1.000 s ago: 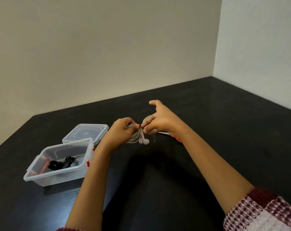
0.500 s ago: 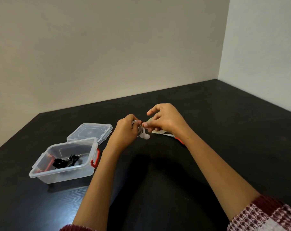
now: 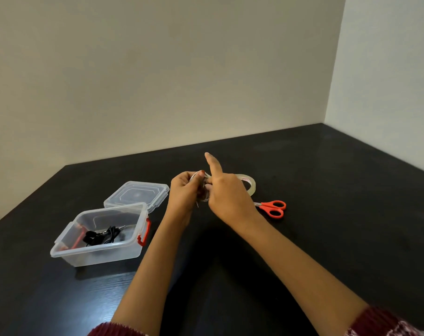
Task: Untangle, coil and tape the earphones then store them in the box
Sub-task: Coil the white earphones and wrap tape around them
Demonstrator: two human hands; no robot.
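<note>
Above the middle of the black table, my left hand and my right hand pinch a small coil of white earphones between them. The coil is mostly hidden by my fingers. My right index finger points up and away. A clear plastic box with red clasps stands open to the left, with black earphones inside. A roll of clear tape lies just behind my right hand.
The box's clear lid lies flat behind the box. Orange-handled scissors rest to the right of my right hand. Walls close off the table's far edge and its right side.
My right hand has turned over the coil and its index finger now sticks up. The hanging earbuds are no longer visible. The tape roll and scissors have come into view.
</note>
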